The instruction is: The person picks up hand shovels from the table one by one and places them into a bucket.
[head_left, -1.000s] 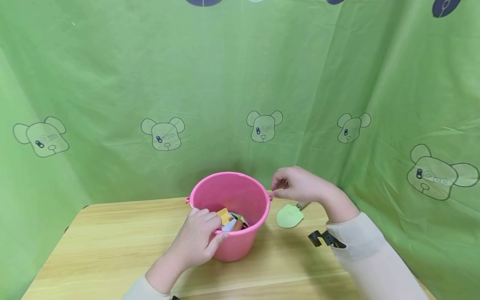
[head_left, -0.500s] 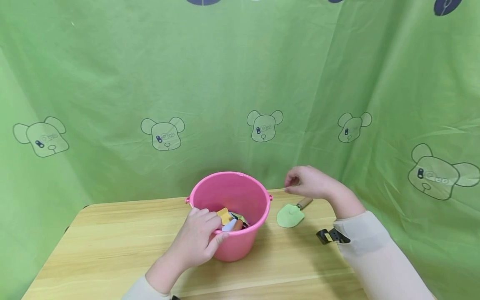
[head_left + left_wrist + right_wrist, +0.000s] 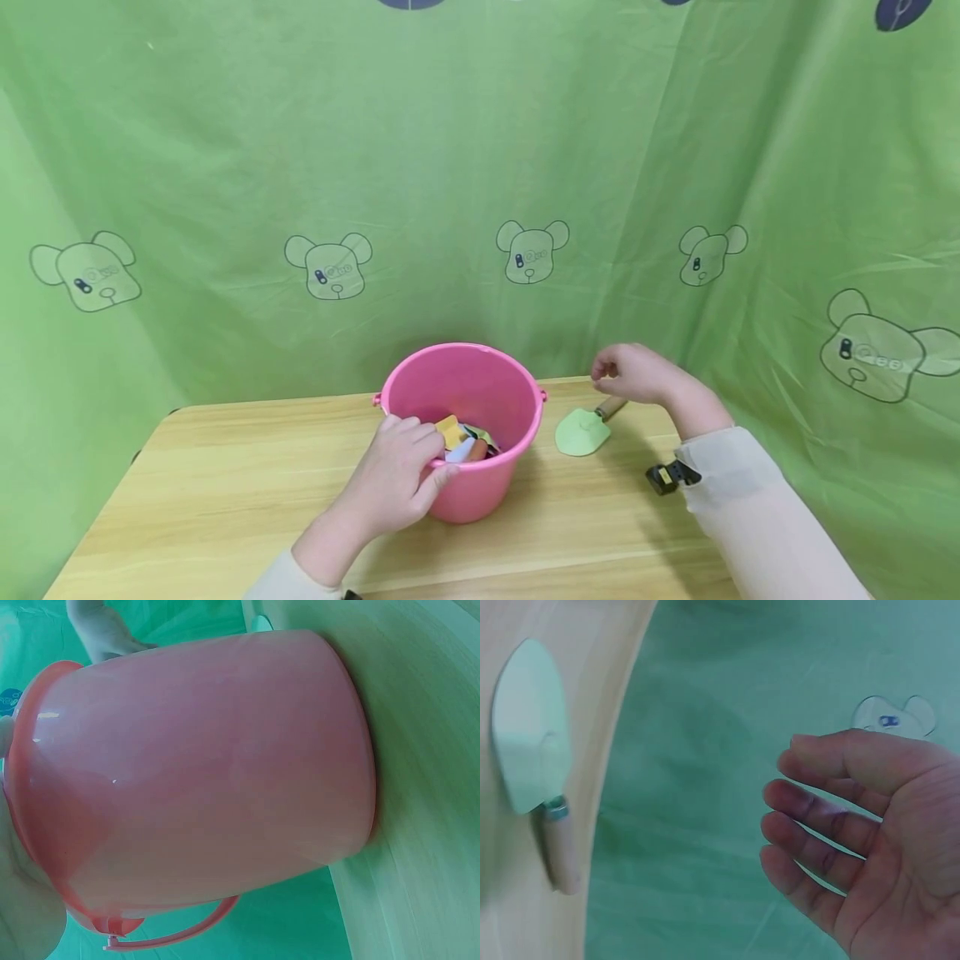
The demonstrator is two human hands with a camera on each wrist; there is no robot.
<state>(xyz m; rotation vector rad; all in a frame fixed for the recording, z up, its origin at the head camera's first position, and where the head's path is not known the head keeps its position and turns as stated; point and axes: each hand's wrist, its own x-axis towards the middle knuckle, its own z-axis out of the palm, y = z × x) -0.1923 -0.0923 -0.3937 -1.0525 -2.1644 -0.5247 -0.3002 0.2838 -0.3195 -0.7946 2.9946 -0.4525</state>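
Observation:
A pink bucket (image 3: 472,497) stands upright on the table, and its side fills much of the left wrist view. My left hand (image 3: 396,477) grips the near left of its rim, thumb outside and fingers over the inside. Within lie a yellow piece (image 3: 449,430), a brown piece (image 3: 477,451) and other small items, partly hidden. To the bucket's right is a hand trowel (image 3: 581,432) with a light green blade and wooden handle. Above the handle's end hovers my right hand (image 3: 633,372), fingers loosely bent around nothing; the right wrist view shows them apart from the trowel.
The wooden table (image 3: 247,475) ends at the back against a green curtain (image 3: 427,167) printed with bear heads. Below the bucket's rim hangs its pink carrying handle (image 3: 180,935), seen in the left wrist view. A black device (image 3: 663,478) sits at my right sleeve.
My right hand has moved right, from the bucket's right handle lug to above the trowel's handle, more of which now shows. The left hand and bucket stay put.

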